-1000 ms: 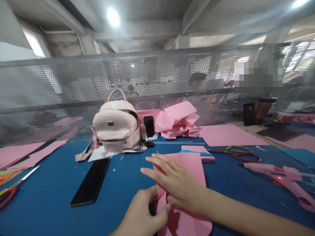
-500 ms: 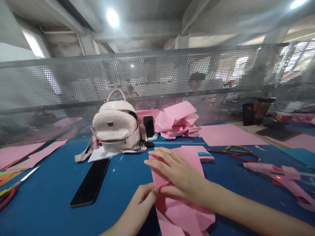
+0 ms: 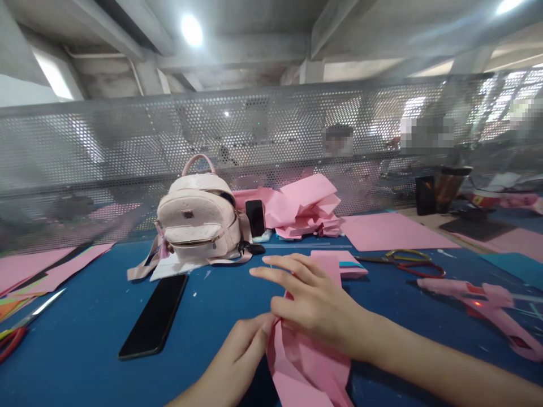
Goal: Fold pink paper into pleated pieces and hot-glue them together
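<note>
The right hand (image 3: 316, 302) lies over a folded pink paper (image 3: 303, 362) near the front of the blue tabletop (image 3: 85, 339), fingers stretched forward and thumb pressed against the paper's left edge, so its grip is on the sheet; the left hand (image 3: 241, 350) comes in from below, its fingertips pinching the same edge just beside the right thumb, so both hands are grasping the paper; the sheet runs from under the right palm down toward the lower edge of the view, creased along its length; a black phone (image 3: 155, 315) lies flat to the left of the hands, well apart from them; behind it stands a pale pink backpack (image 3: 197, 217), with a heap of crumpled pink paper (image 3: 303, 209) beside it against a perforated metal screen (image 3: 106, 147); scissors (image 3: 405, 261) and a pink glue gun (image 3: 487, 308) lie to the right.
</note>
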The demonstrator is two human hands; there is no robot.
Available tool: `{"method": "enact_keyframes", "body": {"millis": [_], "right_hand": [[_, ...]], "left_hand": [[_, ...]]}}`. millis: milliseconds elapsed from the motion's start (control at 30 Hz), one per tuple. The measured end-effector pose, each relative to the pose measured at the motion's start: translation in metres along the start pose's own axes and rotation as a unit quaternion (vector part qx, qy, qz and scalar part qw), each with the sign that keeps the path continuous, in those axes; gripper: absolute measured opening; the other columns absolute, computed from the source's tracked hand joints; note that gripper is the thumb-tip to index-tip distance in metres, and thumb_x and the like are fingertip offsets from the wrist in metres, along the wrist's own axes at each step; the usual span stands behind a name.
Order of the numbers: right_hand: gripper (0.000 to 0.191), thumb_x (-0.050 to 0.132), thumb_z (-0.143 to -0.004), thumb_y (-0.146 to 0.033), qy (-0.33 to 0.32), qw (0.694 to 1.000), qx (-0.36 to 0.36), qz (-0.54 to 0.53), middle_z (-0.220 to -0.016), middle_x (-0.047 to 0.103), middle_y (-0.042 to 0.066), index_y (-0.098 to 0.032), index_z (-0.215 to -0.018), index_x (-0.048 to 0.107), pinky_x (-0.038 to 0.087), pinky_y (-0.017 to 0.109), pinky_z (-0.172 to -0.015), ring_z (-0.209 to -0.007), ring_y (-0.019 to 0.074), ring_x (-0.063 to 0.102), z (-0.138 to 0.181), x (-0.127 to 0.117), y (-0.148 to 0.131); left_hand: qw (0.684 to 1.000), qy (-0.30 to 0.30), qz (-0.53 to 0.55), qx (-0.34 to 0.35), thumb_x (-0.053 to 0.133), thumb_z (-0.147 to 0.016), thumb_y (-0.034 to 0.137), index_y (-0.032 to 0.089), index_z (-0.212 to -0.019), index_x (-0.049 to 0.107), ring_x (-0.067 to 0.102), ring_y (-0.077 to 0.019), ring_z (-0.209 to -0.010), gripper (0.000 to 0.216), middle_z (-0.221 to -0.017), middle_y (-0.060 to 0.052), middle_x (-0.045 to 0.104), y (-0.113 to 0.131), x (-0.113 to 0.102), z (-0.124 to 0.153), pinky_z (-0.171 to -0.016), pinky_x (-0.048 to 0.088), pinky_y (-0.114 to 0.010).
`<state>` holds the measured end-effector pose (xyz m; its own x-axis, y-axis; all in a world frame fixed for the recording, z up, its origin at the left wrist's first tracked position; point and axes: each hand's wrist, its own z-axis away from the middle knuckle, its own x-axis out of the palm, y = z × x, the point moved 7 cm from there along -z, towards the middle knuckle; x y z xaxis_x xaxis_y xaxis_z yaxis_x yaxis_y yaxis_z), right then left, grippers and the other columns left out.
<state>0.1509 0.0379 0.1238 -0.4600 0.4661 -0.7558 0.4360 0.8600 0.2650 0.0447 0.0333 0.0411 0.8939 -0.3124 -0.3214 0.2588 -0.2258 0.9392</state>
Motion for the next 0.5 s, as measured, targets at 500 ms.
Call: {"method": "enact_keyframes", "body": {"millis": [500], "right_hand": [[0.023, 0.059, -0.094, -0.022, 0.004, 0.998, 0.012, -0.058, -0.104, 0.070, -0.005, -0.022, -0.072, 0.063, 0.024, 0.042, -0.111, -0.110, 0.0186, 0.051, -0.004, -0.023, 0.018]], "left_hand": [[0.998, 0.006, 0.031, 0.061, 0.057, -0.095, 0.035, 0.031, -0.127, 0.063, 0.063, -0.0192, -0.116, 0.033, -0.128, 0.001, 0.066, 0.001, -0.004, -0.006, -0.102, 0.044, -0.027]]}}
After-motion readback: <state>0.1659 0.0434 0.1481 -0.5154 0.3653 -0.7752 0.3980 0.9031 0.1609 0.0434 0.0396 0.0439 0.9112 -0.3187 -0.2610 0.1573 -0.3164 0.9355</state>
